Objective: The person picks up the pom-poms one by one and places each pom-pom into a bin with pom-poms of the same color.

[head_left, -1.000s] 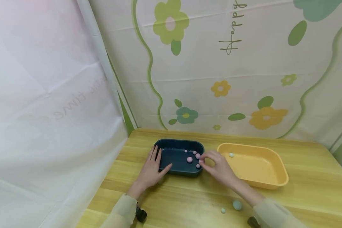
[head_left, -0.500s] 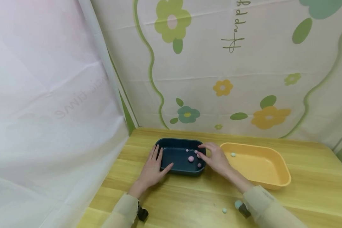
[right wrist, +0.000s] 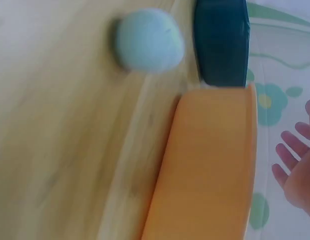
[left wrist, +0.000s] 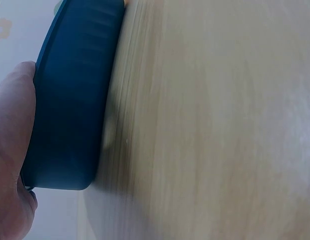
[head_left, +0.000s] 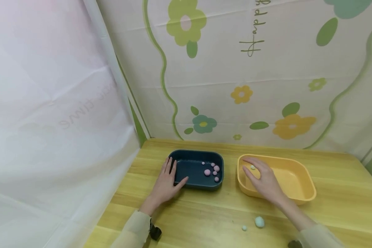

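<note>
The left hand (head_left: 164, 184) is resting, fingers spread, on the navy tray (head_left: 190, 172) containing six pink balls (head_left: 207, 172). The right hand (head_left: 266, 182), fingers parted and holding nothing, is hovering over the yellow tray (head_left: 289, 179) and its pale green ball (head_left: 252, 167), presumably preparing a pick; a light pinch seems needed next.

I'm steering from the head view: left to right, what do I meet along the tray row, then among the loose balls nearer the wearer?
Tray row: left hand → dark blue tray → pink balls in its right part → yellow tray.
Nearer: smaller pale green ball → larger pale green ball.
</note>
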`<state>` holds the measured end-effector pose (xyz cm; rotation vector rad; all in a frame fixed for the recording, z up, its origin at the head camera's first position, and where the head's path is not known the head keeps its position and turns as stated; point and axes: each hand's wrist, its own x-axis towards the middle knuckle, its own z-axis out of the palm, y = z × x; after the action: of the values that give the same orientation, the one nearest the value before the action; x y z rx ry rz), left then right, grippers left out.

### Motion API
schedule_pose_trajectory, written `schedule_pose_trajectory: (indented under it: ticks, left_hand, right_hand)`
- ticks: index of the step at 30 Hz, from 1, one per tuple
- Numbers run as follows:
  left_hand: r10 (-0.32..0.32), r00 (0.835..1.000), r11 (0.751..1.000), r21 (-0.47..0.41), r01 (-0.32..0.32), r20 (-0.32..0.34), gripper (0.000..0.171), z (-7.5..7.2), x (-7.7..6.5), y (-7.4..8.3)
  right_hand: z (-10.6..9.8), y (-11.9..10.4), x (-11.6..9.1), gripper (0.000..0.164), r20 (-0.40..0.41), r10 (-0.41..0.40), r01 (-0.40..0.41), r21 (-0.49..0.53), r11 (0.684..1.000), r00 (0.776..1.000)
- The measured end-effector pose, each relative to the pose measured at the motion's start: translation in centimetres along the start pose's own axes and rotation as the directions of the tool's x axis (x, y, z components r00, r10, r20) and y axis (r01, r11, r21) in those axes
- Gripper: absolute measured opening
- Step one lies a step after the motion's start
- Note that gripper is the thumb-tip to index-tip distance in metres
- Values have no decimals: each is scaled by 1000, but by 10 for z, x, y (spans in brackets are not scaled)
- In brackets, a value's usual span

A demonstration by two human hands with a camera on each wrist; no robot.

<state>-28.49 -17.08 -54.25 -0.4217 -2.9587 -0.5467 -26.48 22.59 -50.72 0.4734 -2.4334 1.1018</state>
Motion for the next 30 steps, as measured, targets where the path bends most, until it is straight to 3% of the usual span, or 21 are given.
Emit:
schedule_pose_trajectory:
  ticks: [5, 8, 18, 24, 30]
  left_hand:
    - [-2, 1000, 1000, -11, 2, -2, 101, 0, -1, 1]
    - [1, 1000, 1000, -15, -1, -3, 101, 0, -1, 1]
    - [6, 1000, 1000, -24, -6, -15, 100, -1, 1, 0]
    - [6, 1000, 1000, -18, -6, -6, 100, -2, 1, 1]
    - [1, 1000, 1000, -15, -2, -6, 100, -1, 1, 0]
  right_hand:
    - [-24, 10, -22, 50, 108, 111, -112, -1, 994, 988]
    - [-34, 17, -32, 58, 140, 138, -135, -32, 990, 980]
    - [-63, 51, -54, 77, 190, 133, -98, -185, 978, 973]
    - [-79, 75, -65, 79, 180, 102, -40, -317, 947, 978]
    - [-90, 90, -70, 79, 174, 135, -63, -368, 928, 975]
